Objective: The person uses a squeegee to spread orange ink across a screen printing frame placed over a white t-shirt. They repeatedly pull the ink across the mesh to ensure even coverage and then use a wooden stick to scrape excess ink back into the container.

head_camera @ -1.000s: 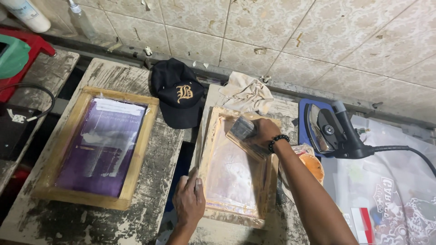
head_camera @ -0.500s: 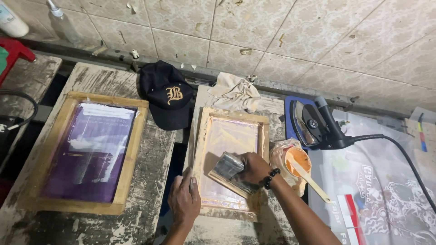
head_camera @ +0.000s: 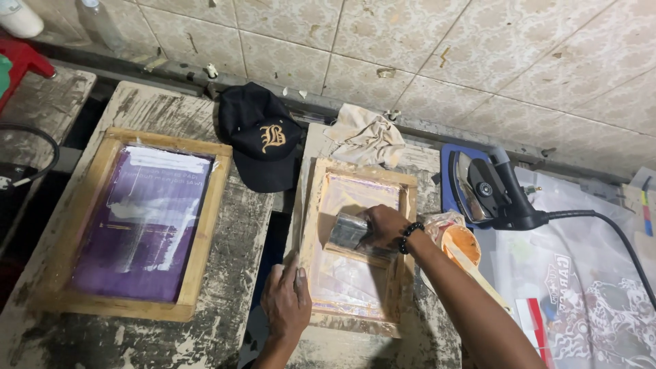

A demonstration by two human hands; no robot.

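A small wooden printing frame [head_camera: 316, 205] with a pale mesh lies on a worn wooden table [head_camera: 369, 345]. My right hand [head_camera: 384, 225] grips a squeegee [head_camera: 350, 236] with a wooden blade, pressed across the middle of the mesh. My left hand [head_camera: 285, 301] lies flat on the frame's near left corner, holding it down. A dark bead bracelet [head_camera: 408, 236] circles my right wrist.
A larger wooden frame with purple mesh [head_camera: 140, 222] lies on the left table. A black cap [head_camera: 263, 140] and a crumpled cloth [head_camera: 365, 137] sit behind. An orange cup with a stick [head_camera: 459, 247], an electric iron [head_camera: 488, 191] and printed fabric [head_camera: 588, 287] are at right.
My right hand pulled the squeegee from the frame's far end down to the near part, then back up to the middle. My left hand stayed on the frame's corner.
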